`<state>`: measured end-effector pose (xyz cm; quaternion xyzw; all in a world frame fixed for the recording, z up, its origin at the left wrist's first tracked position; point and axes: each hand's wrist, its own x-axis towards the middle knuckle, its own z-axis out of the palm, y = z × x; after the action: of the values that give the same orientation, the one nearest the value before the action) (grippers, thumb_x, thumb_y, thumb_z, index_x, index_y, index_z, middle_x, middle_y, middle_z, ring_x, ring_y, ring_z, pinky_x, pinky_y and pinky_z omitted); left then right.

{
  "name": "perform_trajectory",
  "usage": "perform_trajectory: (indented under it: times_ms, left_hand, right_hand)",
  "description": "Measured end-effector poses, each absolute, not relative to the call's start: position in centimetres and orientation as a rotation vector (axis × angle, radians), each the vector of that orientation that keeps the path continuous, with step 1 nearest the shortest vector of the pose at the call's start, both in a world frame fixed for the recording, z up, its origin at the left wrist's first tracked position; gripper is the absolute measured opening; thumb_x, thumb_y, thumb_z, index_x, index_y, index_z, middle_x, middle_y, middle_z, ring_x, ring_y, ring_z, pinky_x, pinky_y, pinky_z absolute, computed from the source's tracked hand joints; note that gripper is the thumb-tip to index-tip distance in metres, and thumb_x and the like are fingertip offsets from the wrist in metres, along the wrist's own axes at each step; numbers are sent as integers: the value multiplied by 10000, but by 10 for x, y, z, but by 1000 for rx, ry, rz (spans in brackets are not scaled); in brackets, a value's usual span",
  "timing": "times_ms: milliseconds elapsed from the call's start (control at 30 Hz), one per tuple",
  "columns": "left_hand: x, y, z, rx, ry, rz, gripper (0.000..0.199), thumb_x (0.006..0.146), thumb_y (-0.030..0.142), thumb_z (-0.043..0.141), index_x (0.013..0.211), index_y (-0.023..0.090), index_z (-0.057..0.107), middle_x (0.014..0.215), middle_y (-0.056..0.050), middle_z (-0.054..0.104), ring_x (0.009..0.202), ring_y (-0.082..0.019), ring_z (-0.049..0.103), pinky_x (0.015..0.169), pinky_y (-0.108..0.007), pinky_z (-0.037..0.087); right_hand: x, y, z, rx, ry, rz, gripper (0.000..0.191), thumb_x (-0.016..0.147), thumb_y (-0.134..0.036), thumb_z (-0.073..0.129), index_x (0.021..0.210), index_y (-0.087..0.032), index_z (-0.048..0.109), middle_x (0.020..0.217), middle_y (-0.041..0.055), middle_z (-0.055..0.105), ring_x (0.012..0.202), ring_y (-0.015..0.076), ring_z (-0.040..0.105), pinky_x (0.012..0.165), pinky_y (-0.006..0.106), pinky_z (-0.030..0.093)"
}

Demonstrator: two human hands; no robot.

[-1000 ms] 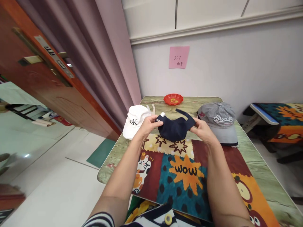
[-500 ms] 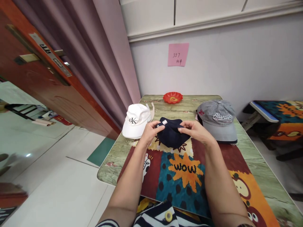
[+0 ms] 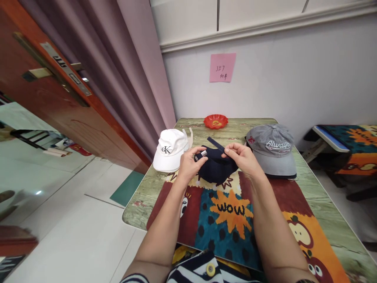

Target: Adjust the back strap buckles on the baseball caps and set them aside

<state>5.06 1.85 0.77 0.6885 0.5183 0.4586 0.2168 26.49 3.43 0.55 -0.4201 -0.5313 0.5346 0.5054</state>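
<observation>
Green wood-grain table [image 3: 137, 208] against a pale wall [image 3: 271, 78], a navy cap [image 3: 216, 171] at the centre of the frame.
Left hand [image 3: 190, 163] pinches the cap's band beside a silver buckle [image 3: 204, 153]; right hand [image 3: 241, 157] grips its dark strap [image 3: 216, 144], free end pointing up-left. White cap [image 3: 170, 147] at centre left, gray cap [image 3: 272, 155] at centre right, red dish [image 3: 216, 122] near the table's far edge.
</observation>
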Motion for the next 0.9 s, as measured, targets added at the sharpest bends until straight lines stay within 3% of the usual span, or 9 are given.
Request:
perform_trajectory:
  times_ms: [133, 233, 400, 533, 733, 900]
  left_hand:
    - [50, 17, 9, 2300, 1674, 1194, 193, 817, 158, 681, 998, 217, 711, 978, -45, 750, 974, -239, 659, 1064, -452, 399]
    - [49, 17, 9, 2542, 1744, 1094, 141, 884, 167, 619, 992, 209, 698, 929, -49, 739, 949, -233, 660, 1136, -480, 308]
    - [47, 18, 8, 2513, 1725, 1036, 169, 898, 192, 624, 1057, 204, 682, 968, -64, 727, 969, -239, 643, 1087, -452, 349]
    - [49, 17, 10, 2277, 1581, 1085, 223, 850, 213, 689, 1073, 209, 688, 896, -46, 697, 927, -236, 632, 922, -384, 436]
    - [59, 14, 9, 2180, 1408, 1151, 311, 809, 210, 722, 1111, 235, 652, 878, -21, 673, 915, -223, 617, 892, -344, 437]
    - [64, 14, 4, 2164, 1349, 1209, 299, 819, 225, 721, 1108, 229, 642, 903, -34, 683, 941, -227, 620, 906, -343, 433]
  right_hand:
    - [260, 33, 9, -972, -1158, 1357, 361, 724, -490, 767, 860, -219, 570, 809, 29, 744, 665, 155, 680, 626, 283, 545]
    - [259, 32, 11, -943, -1154, 1359, 340, 722, -450, 764, 881, -214, 579, 788, 12, 725, 548, 104, 597, 531, 238, 488]
    - [257, 33, 9, -968, -1229, 1330, 345, 754, -466, 757, 923, -185, 651, 702, -8, 660, 481, 67, 455, 453, 210, 350]
    - [251, 35, 1, -979, -1244, 1327, 368, 744, -515, 774, 847, -195, 625, 666, -27, 614, 479, 71, 411, 457, 224, 303]
    - [237, 32, -6, -981, -1421, 1355, 417, 709, -517, 790, 928, -171, 711, 812, 16, 686, 669, 146, 560, 600, 252, 409]
    - [234, 34, -12, -1023, -1448, 1321, 333, 755, -480, 755, 848, -161, 727, 721, -5, 641, 663, 147, 539, 612, 253, 393]
